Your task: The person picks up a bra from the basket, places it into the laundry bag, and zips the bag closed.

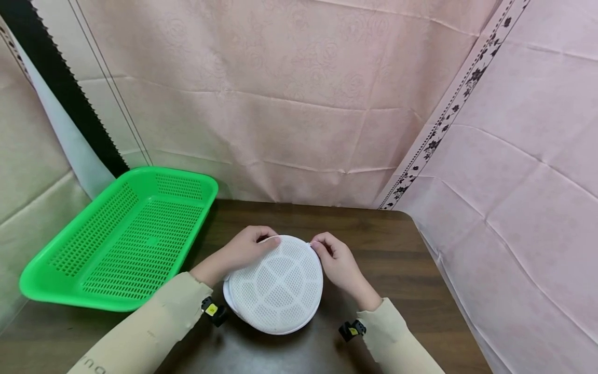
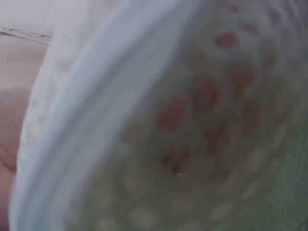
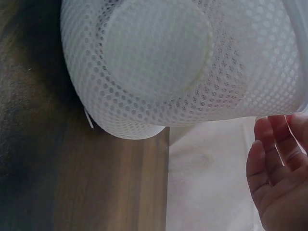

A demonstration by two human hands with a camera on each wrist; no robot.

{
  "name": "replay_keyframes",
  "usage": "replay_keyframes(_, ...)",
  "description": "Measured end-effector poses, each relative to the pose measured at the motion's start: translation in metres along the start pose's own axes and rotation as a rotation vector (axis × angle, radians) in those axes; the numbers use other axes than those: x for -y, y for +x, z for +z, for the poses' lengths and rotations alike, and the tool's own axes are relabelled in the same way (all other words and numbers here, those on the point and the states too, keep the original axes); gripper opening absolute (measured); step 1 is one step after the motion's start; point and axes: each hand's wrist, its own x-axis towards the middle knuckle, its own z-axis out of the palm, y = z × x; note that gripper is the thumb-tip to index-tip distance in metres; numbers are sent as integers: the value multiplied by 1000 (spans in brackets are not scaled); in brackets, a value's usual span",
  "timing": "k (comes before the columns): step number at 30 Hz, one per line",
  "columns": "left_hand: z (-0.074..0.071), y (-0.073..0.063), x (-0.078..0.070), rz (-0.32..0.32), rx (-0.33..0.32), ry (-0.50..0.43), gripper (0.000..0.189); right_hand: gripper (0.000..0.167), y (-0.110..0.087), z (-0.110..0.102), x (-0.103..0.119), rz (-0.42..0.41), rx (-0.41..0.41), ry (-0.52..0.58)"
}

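A round white mesh laundry bag [image 1: 276, 285] is held up between both hands above the brown table, its flat circular face toward the head camera. My left hand [image 1: 248, 246] grips its upper left edge, thumb on the mesh and fingers behind. At the upper right edge, my right hand [image 1: 337, 261] pinches the rim between thumb and fingers. The right wrist view shows the bag's rounded mesh side [image 3: 231, 62] and a paler disc [image 3: 156, 48] within it; my right hand [image 3: 284, 180] is at its edge. Close, blurred mesh and a white rim [image 2: 96, 106] fill the left wrist view.
A green perforated plastic basket [image 1: 205, 188] stands left of the bag, near my left forearm. The brown wooden table [image 1: 383, 249] ends at a rounded far right corner. Pink cloth [image 1: 280, 104] hangs behind it. Each wrist wears a small black camera [image 1: 214, 310].
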Motion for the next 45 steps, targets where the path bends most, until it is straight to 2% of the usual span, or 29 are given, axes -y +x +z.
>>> replay_keyframes(7, -1, -2, 1, -31, -1, -24, 14, 7, -2, 0, -1, -8, 14, -69)
replay_keyframes(21, -1, -3, 2, -52, -33, -63, 16, 7, -3, 0, 1, -29, 5, -91)
replay_keyframes(27, -1, -2, 8, -65, -55, -88, 17, 7, -5, 0, 0, -10, 5, -103)
replay_keyframes(32, 0, -4, 7, -88, -61, -119, 17, 7, -7, -1, -1, 7, 15, -104)
replay_keyframes(40, 1, -5, 12, -64, -71, -149, 16, 7, -8, -1, -4, -17, 6, -103)
replay_keyframes(45, -2, -6, 14, -71, -86, -157, 16, 6, -5, 1, -3, -33, 4, -96)
